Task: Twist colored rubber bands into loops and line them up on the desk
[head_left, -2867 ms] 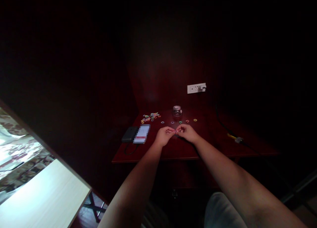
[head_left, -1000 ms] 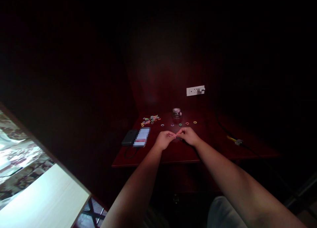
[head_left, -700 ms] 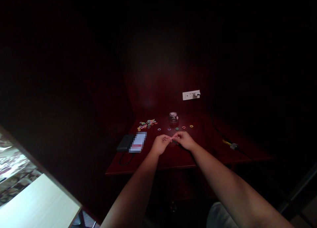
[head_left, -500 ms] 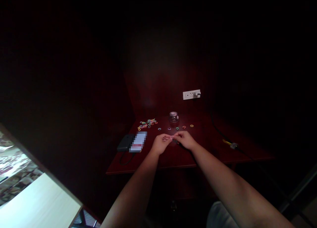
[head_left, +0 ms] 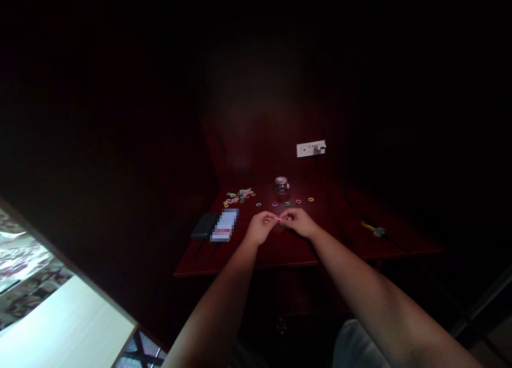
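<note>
Dark red-brown desk, smooth, faint sheen, straight front edge. Two bare hands over it, near the middle, thumb and index pinched on each. Left hand: fingertips together on one end of a pink band. Right hand: same pinch, other end; other fingers curled, partly hidden. Almost no gap between fingertips; band is small, thin, runs between the two hands just above the desk. Exact shape too small to tell.

Beyond the hands, five bands in a loose row, spaced apart, all small soft-looking loops: one blue, one purple, one green, one red, one yellow. One jar behind the row: clear, squat, rounded, upright. To the left, a pile of mixed-colour bands, overlapping, too many and too small to count.

Near left edge: one phone, flat, screen pixelated, beside one black case, rounded corners; thin black cord looped in front. One white plastic socket strip on the glossy back wall, one plug in it. Right side: one dark cable with a yellow piece. Lower left: one pale table, smooth top.
</note>
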Available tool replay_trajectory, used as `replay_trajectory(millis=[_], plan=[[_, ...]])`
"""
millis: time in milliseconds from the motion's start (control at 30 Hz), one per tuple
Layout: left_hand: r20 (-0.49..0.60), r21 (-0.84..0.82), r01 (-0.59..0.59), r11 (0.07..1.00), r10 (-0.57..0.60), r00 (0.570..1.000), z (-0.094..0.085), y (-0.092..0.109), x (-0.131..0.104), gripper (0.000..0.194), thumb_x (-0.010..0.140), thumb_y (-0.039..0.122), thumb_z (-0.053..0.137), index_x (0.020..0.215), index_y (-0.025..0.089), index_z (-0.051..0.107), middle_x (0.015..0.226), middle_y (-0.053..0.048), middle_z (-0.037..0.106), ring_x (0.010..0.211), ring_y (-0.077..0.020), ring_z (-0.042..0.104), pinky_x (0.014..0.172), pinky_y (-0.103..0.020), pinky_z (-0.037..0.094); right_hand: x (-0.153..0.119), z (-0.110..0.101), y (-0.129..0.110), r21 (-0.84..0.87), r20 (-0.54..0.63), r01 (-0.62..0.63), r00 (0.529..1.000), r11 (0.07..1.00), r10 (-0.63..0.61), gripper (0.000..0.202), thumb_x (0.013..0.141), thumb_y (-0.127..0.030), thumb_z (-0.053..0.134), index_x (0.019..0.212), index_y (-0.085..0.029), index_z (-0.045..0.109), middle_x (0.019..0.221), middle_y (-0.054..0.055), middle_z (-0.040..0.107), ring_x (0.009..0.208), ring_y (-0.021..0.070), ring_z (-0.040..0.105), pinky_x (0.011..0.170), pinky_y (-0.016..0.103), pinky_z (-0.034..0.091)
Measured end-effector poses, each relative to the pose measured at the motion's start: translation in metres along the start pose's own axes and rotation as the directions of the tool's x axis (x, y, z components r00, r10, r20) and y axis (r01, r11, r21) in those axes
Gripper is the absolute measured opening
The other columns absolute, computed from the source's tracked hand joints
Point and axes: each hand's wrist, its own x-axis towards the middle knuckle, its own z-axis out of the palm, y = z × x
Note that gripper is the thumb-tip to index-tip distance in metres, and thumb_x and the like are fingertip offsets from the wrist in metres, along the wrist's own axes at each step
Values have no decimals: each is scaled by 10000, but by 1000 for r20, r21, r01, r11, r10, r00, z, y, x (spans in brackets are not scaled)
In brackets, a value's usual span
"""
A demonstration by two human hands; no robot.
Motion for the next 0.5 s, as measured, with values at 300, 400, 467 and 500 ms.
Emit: replay_trajectory(millis=[300, 400, 467, 500], plan=[[15, -15, -8, 1000, 9, 1000, 0, 4, -1, 135, 697, 223, 623, 778, 116, 623, 769, -79, 673, 704, -137, 614, 674, -251, 466, 0, 0, 2, 41, -11, 35, 999, 999, -34, 239, 602, -320, 676, 717, -120, 613, 566, -12, 550, 459, 66, 427, 450, 201, 319], [18, 8, -10, 1000, 10, 1000, 0, 3, -1, 127, 698, 218, 616, 775, 117, 625, 763, -74, 668, 692, -129, 605, 663, -242, 460, 0, 0, 1, 55, -11, 35, 999, 998, -35, 235, 605, -330, 673, 699, -124, 607, 561, -16, 542, 469, 72, 446, 464, 206, 340], [13, 37, -12, 999, 11, 1000, 0, 2, -1, 137, 693, 226, 621, 774, 115, 627, 747, -70, 662, 665, -123, 595, 638, -233, 454, -1, 0, 0, 35, -7, 39, 999, 999, -38, 230, 620, -338, 662, 686, -125, 603, 539, -20, 530, 468, 75, 449, 463, 205, 340], [10, 52, -12, 999, 12, 1000, 1, 1, -1, 147, 690, 236, 625, 773, 115, 627, 741, -69, 660, 654, -121, 590, 626, -230, 451, -1, 0, 0, 19, -8, 42, 999, 999, -42, 232, 631, -347, 654, 681, -126, 601, 526, -22, 524, 464, 76, 447, 459, 204, 337]])
